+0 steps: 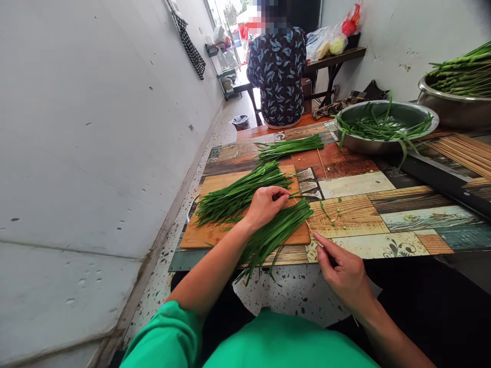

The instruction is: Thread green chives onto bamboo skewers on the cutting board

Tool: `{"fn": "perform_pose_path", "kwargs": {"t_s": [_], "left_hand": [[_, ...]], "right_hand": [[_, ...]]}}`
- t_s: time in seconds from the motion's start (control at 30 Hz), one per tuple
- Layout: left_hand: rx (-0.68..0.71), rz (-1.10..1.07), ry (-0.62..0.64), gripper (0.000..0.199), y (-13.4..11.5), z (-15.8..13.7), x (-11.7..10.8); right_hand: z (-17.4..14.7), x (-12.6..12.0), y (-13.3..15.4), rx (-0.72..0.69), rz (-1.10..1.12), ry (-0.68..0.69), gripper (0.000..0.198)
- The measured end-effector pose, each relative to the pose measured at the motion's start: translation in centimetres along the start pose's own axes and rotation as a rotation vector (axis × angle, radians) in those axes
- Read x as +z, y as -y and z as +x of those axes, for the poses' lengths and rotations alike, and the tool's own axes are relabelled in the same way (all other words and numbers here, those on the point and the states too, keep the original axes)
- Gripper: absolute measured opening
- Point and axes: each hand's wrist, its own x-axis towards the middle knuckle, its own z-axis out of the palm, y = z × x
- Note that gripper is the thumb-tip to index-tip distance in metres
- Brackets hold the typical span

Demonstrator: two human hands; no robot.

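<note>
A bunch of garlic chives lies across the near right part of a wooden cutting board, its leaves hanging over the table edge. Through or along its cut ends runs a thin wooden skewer. My right hand pinches the skewer's near end between thumb and fingers. Above the bunch, my left hand is closed in a pinch by the skewer's far end, with a green chive stalk poking out at its fingertips. A larger loose pile of chives rests on the board behind that hand.
Beyond the board lies another chive bunch with a skewer at its end. On the right are a steel bowl of chive pieces, a black-handled knife, bamboo skewers and a pot of green stalks. A person sits ahead.
</note>
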Motion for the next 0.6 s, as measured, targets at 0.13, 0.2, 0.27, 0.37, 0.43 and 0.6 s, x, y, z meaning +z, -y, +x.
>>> {"fn": "perform_pose_path", "kwargs": {"t_s": [0.13, 0.2, 0.27, 0.37, 0.43, 0.6], "left_hand": [[-0.004, 0.014, -0.001, 0.014, 0.04, 0.00, 0.12], [0.009, 0.012, 0.000, 0.014, 0.18, -0.01, 0.18], [0.026, -0.006, -0.005, 0.013, 0.33, -0.03, 0.22], [0.045, -0.012, -0.016, 0.014, 0.33, -0.10, 0.18], [0.051, 0.002, -0.011, 0.014, 0.14, -0.17, 0.09], [0.048, 0.030, 0.006, 0.014, -0.34, -0.44, -0.14]], "right_hand": [[-0.09, 0.02, -0.06, 0.002, 0.003, -0.005, 0.033], [-0.16, 0.04, -0.14, -0.003, 0.000, -0.002, 0.033], [-0.17, 0.04, -0.18, -0.011, -0.002, -0.001, 0.032], [-0.05, -0.03, -0.09, -0.008, 0.005, -0.005, 0.031], [0.04, -0.12, 0.03, 0.000, 0.015, -0.002, 0.031], [-0.07, -0.23, 0.18, 0.008, 0.019, -0.003, 0.031]]}}
